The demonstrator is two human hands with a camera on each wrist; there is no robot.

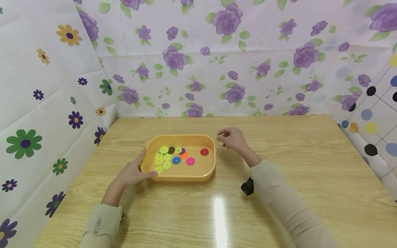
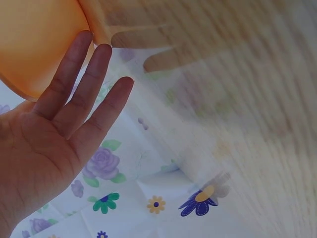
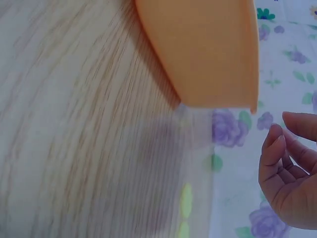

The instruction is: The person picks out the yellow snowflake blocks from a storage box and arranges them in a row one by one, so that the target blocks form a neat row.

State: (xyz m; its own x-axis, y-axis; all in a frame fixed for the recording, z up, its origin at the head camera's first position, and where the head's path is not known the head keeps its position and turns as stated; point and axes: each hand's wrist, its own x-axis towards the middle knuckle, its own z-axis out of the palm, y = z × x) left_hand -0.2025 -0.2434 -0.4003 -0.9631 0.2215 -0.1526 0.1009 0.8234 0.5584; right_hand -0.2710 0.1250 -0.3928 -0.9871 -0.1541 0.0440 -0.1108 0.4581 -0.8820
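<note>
An orange tray (image 1: 186, 178) on the wooden table holds flower-shaped discs: several yellow-green ones (image 1: 159, 159) at its left, and a brown (image 1: 171, 150), a purple, an orange, a blue (image 1: 176, 160), a pink (image 1: 190, 161) and a red one (image 1: 204, 152). My left hand (image 1: 133, 172) grips the tray's left end, thumb on the front rim, fingers outside; the left wrist view shows the hand (image 2: 64, 114) beside the tray wall (image 2: 39, 44). Just off the tray's right end, my right hand (image 1: 233, 139) has loosely bent fingers and nothing visible in them, as the right wrist view shows too (image 3: 292, 173).
The wooden table (image 1: 294, 148) extends right of the tray and in front of it. A flowered cloth (image 1: 217, 69) hangs behind, with patterned cloths at both sides. A small black object (image 1: 247, 186) shows beside my right sleeve.
</note>
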